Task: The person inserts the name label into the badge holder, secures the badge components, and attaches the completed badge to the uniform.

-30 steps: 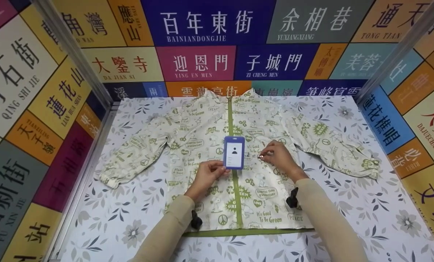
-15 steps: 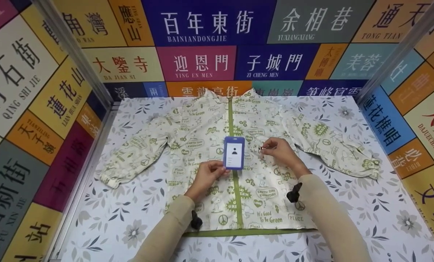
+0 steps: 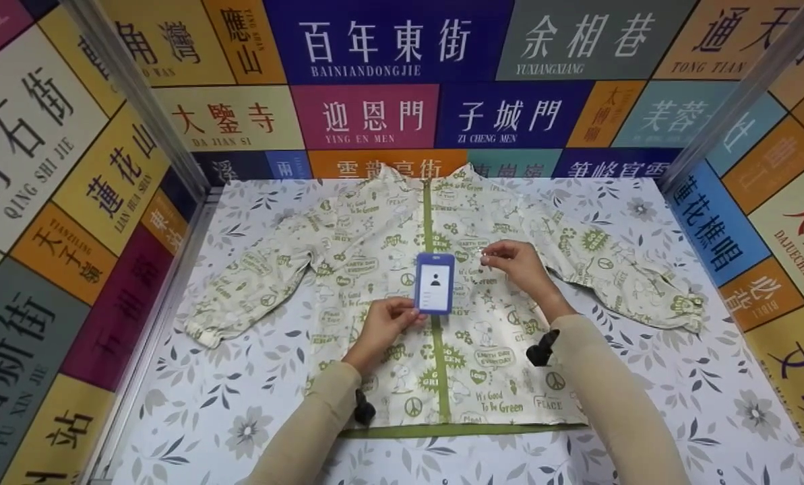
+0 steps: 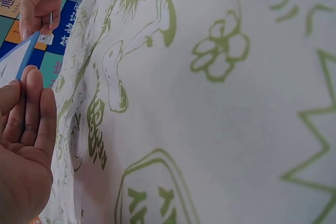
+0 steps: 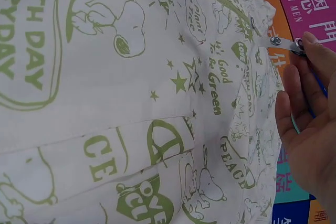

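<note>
On the floral-print surface (image 3: 226, 417), a cream jacket (image 3: 375, 249) with green cartoon print lies flat, front up, sleeves spread to both sides, green zip line running down its centre. Walls (image 3: 71, 202) of coloured sign panels enclose the surface on three sides.

Over the jacket's chest, just above the zip line, a blue badge holder (image 3: 435, 283) stands upright, showing a white card with a grey figure. Left hand (image 3: 383, 328) pinches the holder's lower left corner; in the left wrist view its fingers (image 4: 31, 108) lie straight and together against the holder's back edge (image 4: 18, 59).

Right hand (image 3: 517, 268) hovers just right of the holder, over the jacket's right chest panel, apart from the holder's body. Its fingers (image 5: 310, 45) pinch a small metal clip (image 5: 286, 43) on a clear strap; the clip end sits close above the fabric. Remaining right fingers are loosely curled.
</note>
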A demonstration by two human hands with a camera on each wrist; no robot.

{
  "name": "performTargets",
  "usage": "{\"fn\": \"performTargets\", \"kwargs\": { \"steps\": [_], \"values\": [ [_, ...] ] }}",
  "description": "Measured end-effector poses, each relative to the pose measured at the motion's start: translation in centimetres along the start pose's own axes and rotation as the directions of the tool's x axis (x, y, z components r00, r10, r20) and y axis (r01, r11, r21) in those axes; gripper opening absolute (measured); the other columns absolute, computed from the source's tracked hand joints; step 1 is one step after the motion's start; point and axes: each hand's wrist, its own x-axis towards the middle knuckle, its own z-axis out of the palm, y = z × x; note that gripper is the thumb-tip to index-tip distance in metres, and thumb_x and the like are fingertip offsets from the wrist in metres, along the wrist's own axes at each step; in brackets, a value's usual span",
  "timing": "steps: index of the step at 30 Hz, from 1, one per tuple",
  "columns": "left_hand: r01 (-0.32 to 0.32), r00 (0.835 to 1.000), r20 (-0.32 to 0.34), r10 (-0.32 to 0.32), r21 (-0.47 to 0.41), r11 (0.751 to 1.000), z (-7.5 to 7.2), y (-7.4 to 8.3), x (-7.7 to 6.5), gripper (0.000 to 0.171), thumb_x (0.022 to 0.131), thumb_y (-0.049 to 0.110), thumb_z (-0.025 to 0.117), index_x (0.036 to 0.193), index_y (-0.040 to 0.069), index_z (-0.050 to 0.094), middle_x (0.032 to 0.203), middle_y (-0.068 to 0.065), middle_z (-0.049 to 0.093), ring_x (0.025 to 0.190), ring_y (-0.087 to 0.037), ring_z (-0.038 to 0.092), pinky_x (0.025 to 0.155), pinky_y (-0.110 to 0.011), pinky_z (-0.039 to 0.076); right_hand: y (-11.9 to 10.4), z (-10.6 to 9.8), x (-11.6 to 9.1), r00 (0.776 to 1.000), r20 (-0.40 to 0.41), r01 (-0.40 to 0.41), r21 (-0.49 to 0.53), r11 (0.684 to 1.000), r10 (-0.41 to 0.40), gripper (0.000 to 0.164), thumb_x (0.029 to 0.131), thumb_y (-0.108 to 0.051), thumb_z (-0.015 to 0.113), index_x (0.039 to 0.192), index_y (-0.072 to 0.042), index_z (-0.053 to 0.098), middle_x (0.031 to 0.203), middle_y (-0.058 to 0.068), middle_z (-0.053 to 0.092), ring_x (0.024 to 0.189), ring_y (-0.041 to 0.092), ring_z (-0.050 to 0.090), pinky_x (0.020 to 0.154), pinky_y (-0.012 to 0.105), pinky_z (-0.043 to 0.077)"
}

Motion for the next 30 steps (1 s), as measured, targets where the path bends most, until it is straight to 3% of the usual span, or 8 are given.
{"fn": "performTargets", "kwargs": {
  "steps": [4, 12, 17, 21, 25, 30],
  "values": [
    [-0.013, 1.0, 0.003, 0.013, 0.006, 1.0, 0.0, 0.0, 0.0, 0.019, 0.092, 0.003, 0.067, 0.11, -0.002, 0.071, 0.094, -0.015, 0.077, 0.09, -0.027, 0.075, 0.081, -0.031, 0.061, 0.1, 0.2, 0.3, 1.0, -0.017, 0.006, 0.017, 1.0, -0.006, 0.022, 0.093, -0.01, 0.068, 0.109, 0.004, 0.07, 0.105, 0.021, 0.072, 0.1, 0.036, 0.066, 0.08, 0.021, 0.055],
    [-0.009, 1.0, -0.005, 0.009, 0.023, 1.0, 0.2, 0.1, -0.1, 0.021, 0.091, 0.004, 0.068, 0.11, -0.003, 0.07, 0.094, -0.016, 0.076, 0.084, -0.019, 0.075, 0.08, -0.031, 0.061, -0.6, 0.5, 0.7, 1.0, -0.022, -0.01, 0.043, 0.999, 0.011, 0.025, 0.094, -0.013, 0.067, 0.11, 0.007, 0.07, 0.107, 0.023, 0.071, 0.1, 0.037, 0.065, 0.078, 0.023, 0.056],
    [-0.017, 1.0, 0.01, 0.017, 0.023, 1.0, 0.3, 0.2, 0.0, 0.021, 0.092, 0.002, 0.067, 0.111, -0.006, 0.07, 0.097, -0.022, 0.075, 0.088, -0.026, 0.075, 0.083, -0.032, 0.061, -0.9, 0.7, 1.7, 1.0, -0.022, -0.015, 0.035, 0.999, 0.016, 0.027, 0.095, -0.017, 0.068, 0.11, 0.006, 0.07, 0.101, 0.014, 0.074, 0.09, 0.022, 0.069, 0.082, 0.027, 0.057],
    [-0.019, 1.0, 0.023, 0.018, 0.026, 0.999, 0.5, 0.4, 0.0, 0.02, 0.092, 0.0, 0.065, 0.11, -0.006, 0.07, 0.096, -0.022, 0.075, 0.09, -0.029, 0.075, 0.085, -0.034, 0.061, -1.2, 1.1, 2.7, 1.0, -0.012, -0.01, 0.06, 0.998, 0.01, 0.029, 0.095, -0.017, 0.068, 0.11, 0.007, 0.069, 0.102, 0.017, 0.074, 0.085, 0.014, 0.069, 0.082, 0.027, 0.057],
    [-0.014, 0.999, 0.033, 0.013, 0.047, 0.999, 0.6, 0.3, 0.1, 0.02, 0.091, 0.0, 0.066, 0.11, -0.005, 0.071, 0.096, -0.022, 0.075, 0.091, -0.031, 0.075, 0.084, -0.035, 0.061, -2.2, 1.6, 3.3, 1.0, 0.012, -0.014, 0.076, 0.997, 0.013, 0.028, 0.095, -0.016, 0.066, 0.11, 0.008, 0.068, 0.107, 0.022, 0.073, 0.092, 0.025, 0.071, 0.081, 0.025, 0.057],
    [-0.049, 0.998, 0.054, 0.045, 0.075, 0.996, 0.7, 0.2, 0.0, 0.02, 0.092, 0.001, 0.066, 0.11, -0.006, 0.07, 0.099, -0.027, 0.073, 0.094, -0.039, 0.073, 0.084, -0.035, 0.061, -2.9, 2.1, 4.1, 0.999, 0.038, -0.011, 0.093, 0.996, 0.007, 0.029, 0.096, -0.016, 0.065, 0.112, 0.008, 0.067, 0.104, 0.019, 0.074, 0.099, 0.038, 0.067, 0.09, 0.04, 0.057]
  ]
}}
